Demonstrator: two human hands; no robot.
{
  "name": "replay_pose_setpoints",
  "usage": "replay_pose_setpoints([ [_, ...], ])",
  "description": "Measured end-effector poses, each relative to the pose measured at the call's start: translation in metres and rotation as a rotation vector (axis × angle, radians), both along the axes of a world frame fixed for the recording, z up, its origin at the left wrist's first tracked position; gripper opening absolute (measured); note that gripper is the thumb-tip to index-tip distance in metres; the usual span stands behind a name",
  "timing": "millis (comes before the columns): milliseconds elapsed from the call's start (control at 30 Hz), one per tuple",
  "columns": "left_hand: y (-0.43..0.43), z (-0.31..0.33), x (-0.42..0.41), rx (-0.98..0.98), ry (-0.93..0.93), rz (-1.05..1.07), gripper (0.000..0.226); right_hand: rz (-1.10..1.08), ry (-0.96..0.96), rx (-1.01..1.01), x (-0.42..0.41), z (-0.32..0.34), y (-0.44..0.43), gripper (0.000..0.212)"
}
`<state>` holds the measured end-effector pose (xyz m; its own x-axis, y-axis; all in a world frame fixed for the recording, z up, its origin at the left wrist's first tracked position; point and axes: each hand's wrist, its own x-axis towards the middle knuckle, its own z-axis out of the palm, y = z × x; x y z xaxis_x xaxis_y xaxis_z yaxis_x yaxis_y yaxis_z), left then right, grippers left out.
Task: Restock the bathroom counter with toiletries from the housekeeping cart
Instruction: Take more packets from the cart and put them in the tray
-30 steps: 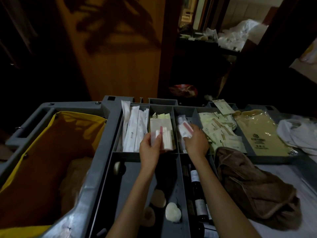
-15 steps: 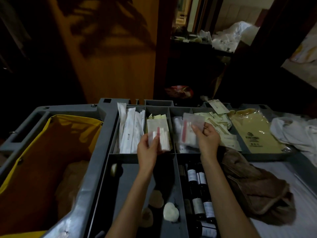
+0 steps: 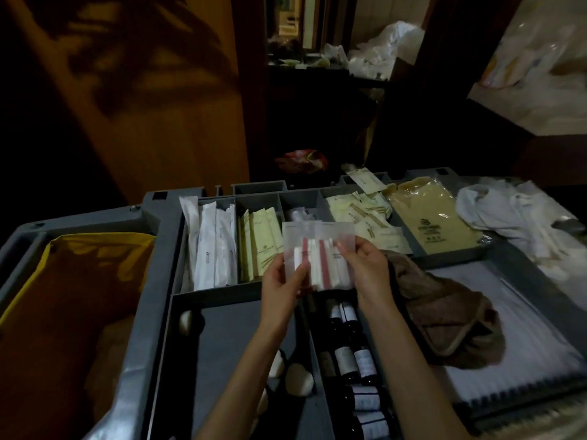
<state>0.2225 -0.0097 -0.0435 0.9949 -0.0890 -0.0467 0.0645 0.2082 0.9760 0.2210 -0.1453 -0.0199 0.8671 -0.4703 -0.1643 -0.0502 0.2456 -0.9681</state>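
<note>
cart (image 3: 158, 281): i see a grey cart with many small boxes set in its top.
clear packets (image 3: 317, 258): held up in the air over the middle of the cart, just above its far row of boxes. i see 2 pink strips and some white bits inside. the packets overlap.
left hand (image 3: 282, 287): over the middle of the cart. its thumb and fingers pinch the left side of the clear packets.
right hand (image 3: 365, 268): over the middle of the cart too. its fingers curl onto the right side of the clear packets and pinch them.
yellow bag (image 3: 79, 281): hangs open at the left end of the cart.
long white packs (image 3: 216, 246): in the 1st box of the cart's far row.
cream packs (image 3: 260, 242): in the 2nd box of the cart's far row.
tan bag (image 3: 432, 223): lies flat toward the right of the cart's far row.
dark bottles (image 3: 352, 360): lie in a near box of the cart.
white soaps (image 3: 298, 381): in the near middle box of the cart.
brown cloth (image 3: 444, 319): bunched up on the right part of the cart's top.
white cloth (image 3: 508, 214): piled at the far right corner of the cart.
</note>
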Motion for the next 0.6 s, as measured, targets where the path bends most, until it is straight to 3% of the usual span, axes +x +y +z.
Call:
replay_pose_setpoints([
  [267,-0.037,0.021,-0.038,-0.004,-0.027,-0.138,0.024,-0.097,-0.016,0.015,-0.052,0.019,-0.023,0.01],
  [400,-0.071,0.036,-0.059,0.059,-0.05,-0.272,0.043,-0.243,-0.024,-0.039,-0.089,0.03,-0.053,0.008],
  [600,-0.133,0.037,-0.099,0.137,-0.011,-0.41,0.034,-0.387,0.086,-0.167,-0.157,0.041,-0.105,0.002],
])
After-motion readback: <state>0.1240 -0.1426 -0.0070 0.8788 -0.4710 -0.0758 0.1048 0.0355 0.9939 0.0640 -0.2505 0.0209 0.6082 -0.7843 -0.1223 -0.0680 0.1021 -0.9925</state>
